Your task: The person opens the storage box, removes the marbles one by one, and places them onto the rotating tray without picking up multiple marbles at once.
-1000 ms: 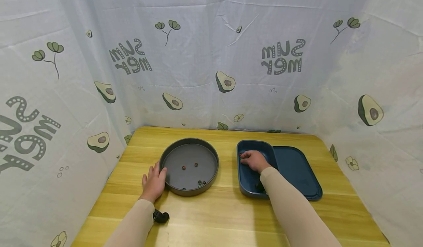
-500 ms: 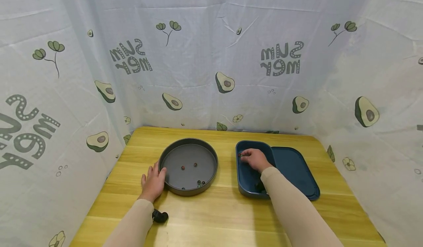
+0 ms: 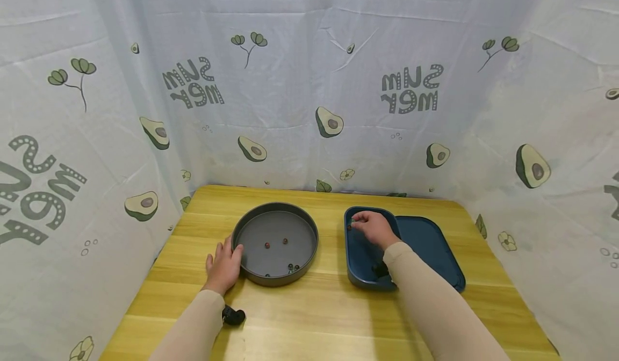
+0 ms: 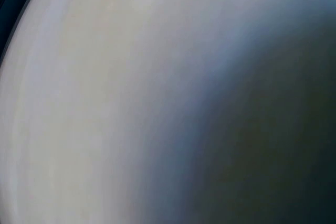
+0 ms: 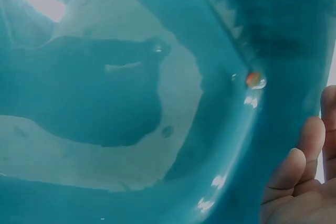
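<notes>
My left hand (image 3: 224, 269) rests against the left side of a round grey cake pan (image 3: 274, 281), fingers extended and thumb close to the rim. Several small marbles lie in this pan, among them a reddish marble (image 3: 267, 245) near its middle. My right hand (image 3: 376, 228) is over the far left part of a dark blue rectangular box (image 3: 360, 267), its fingertips pinching a small greenish marble (image 3: 353, 221). Just below those fingertips a red-orange marble (image 5: 256, 80) lies in the box, at the edge of its floor in the right wrist view. The left wrist view is blurred.
A flat dark blue lid (image 3: 427, 243) lies right of the box on the wooden table (image 3: 300, 323). Black wrist cameras sit on both wrists, the left wrist camera (image 3: 234, 316) low over the table. A printed curtain (image 3: 290, 81) encloses the back and sides.
My right hand has risen slightly from the box floor with the greenish marble at its fingertips, exposing the red-orange marble. My left hand has stayed against the pan.
</notes>
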Tool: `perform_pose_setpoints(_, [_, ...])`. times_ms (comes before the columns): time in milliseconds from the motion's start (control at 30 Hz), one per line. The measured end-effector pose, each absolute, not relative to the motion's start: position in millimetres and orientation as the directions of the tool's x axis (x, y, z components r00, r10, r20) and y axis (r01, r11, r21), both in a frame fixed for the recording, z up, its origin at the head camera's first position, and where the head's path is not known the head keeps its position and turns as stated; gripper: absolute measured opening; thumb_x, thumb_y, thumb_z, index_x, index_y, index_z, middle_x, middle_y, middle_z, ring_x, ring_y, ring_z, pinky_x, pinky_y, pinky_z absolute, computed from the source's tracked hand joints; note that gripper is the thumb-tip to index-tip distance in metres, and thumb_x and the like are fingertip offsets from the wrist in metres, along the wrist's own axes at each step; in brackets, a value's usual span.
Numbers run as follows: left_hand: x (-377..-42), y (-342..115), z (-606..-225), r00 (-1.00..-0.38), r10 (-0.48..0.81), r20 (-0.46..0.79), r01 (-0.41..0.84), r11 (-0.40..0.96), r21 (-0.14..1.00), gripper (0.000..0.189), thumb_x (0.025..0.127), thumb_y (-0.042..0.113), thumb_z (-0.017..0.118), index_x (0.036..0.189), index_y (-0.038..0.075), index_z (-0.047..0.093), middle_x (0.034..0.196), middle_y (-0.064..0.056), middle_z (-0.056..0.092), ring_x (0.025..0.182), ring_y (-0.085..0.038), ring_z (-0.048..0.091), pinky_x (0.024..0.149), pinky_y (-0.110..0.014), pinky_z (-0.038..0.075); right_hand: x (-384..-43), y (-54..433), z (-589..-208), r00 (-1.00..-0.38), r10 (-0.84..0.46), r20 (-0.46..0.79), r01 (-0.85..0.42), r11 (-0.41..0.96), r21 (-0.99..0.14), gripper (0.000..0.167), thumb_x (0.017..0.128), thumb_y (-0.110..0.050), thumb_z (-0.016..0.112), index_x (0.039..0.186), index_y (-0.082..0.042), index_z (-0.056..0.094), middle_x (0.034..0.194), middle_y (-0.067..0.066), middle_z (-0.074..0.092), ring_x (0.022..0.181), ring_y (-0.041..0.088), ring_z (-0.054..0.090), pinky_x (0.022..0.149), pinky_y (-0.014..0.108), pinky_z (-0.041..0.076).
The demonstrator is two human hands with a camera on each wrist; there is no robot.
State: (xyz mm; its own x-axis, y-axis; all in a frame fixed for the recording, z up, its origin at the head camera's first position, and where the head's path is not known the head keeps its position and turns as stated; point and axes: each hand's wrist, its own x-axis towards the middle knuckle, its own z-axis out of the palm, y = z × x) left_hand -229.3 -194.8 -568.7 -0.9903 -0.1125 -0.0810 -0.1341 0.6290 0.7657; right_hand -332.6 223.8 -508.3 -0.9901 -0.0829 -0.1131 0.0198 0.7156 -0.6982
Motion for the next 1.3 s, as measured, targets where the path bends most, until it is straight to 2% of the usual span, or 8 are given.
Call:
perform_pose_setpoints(233, [-230,-195,-567,-0.989,-0.126,-0.079,-0.14,0.623,0.769,0.069,0.113,0.046,0.033,0.168,0.006,0.022,0.171,-0.031,0.019,0.16,-0.052,0.007,0.124,-0.071,-0.01,-332,213,-498,-0.99,-0.101,-0.098,0.003,0.681,-0.732,0.03,0.104,-0.024,0.067,0.128,-0.006,0.071,0.128,0.016,0.071,0.12,0.036,0.063,0.104,0.055,0.053])
perform_pose_setpoints(467, [-229,-194,-565,-0.987,-0.123,-0.104,-0.159,0.638,0.753,0.067,0.114,0.043,0.033,0.168,0.006,0.02,0.172,-0.029,0.018,0.161,-0.051,0.006,0.125,-0.071,-0.009,-329,192,-490,-0.989,-0.126,-0.072,-0.03,0.665,-0.746,0.028,0.104,-0.023,0.067,0.125,-0.005,0.072,0.119,0.015,0.074,0.099,0.028,0.068,0.088,0.045,0.057])
perform_pose_setpoints(533, [-229,-195,-565,-0.987,-0.121,-0.103,-0.157,0.636,0.756,0.067,0.114,0.044,0.032,0.168,0.006,0.02,0.173,-0.029,0.018,0.161,-0.051,0.006,0.125,-0.071,-0.01,-328,186,-488,-0.99,-0.124,-0.071,-0.03,0.664,-0.747,0.028,0.104,-0.023,0.067,0.125,-0.006,0.072,0.118,0.014,0.074,0.098,0.026,0.067,0.086,0.043,0.057])
perform_pose_setpoints(767, [-232,-197,-571,-0.988,-0.122,-0.096,-0.152,0.629,0.763,0.07,0.112,0.048,0.031,0.169,0.009,0.019,0.173,-0.026,0.019,0.162,-0.049,0.005,0.125,-0.07,-0.013,-324,164,-481,-0.987,-0.156,-0.05,-0.065,0.654,-0.753,0.025,0.103,-0.022,0.07,0.122,-0.007,0.074,0.119,0.012,0.075,0.107,0.029,0.068,0.093,0.046,0.057])
perform_pose_setpoints(967, [-236,-200,-578,-0.987,-0.106,-0.122,-0.162,0.633,0.757,0.074,0.111,0.052,0.026,0.171,0.011,0.012,0.175,-0.024,0.014,0.164,-0.046,0.0,0.125,-0.068,-0.017,-323,146,-481,-0.977,-0.211,-0.031,-0.116,0.649,-0.752,0.022,0.102,-0.021,0.071,0.119,-0.008,0.076,0.113,0.01,0.076,0.103,0.026,0.07,0.091,0.045,0.058])
perform_pose_setpoints(1133, [-237,-201,-580,-0.986,-0.104,-0.127,-0.164,0.634,0.756,0.074,0.111,0.053,0.025,0.171,0.011,0.012,0.176,-0.023,0.015,0.164,-0.046,-0.001,0.125,-0.068,-0.017,-321,132,-482,-0.969,-0.246,-0.028,-0.143,0.647,-0.749,0.022,0.101,-0.02,0.072,0.12,-0.01,0.077,0.11,0.007,0.077,0.105,0.026,0.071,0.095,0.046,0.059])
perform_pose_setpoints(1300, [-236,-201,-579,-0.986,-0.108,-0.125,-0.165,0.634,0.756,0.072,0.112,0.051,0.026,0.171,0.011,0.013,0.176,-0.022,0.015,0.164,-0.045,0.0,0.125,-0.068,-0.017,-318,117,-483,-0.96,-0.276,-0.038,-0.145,0.61,-0.779,0.021,0.101,-0.018,0.072,0.119,-0.009,0.076,0.107,0.006,0.077,0.099,0.022,0.07,0.091,0.043,0.059])
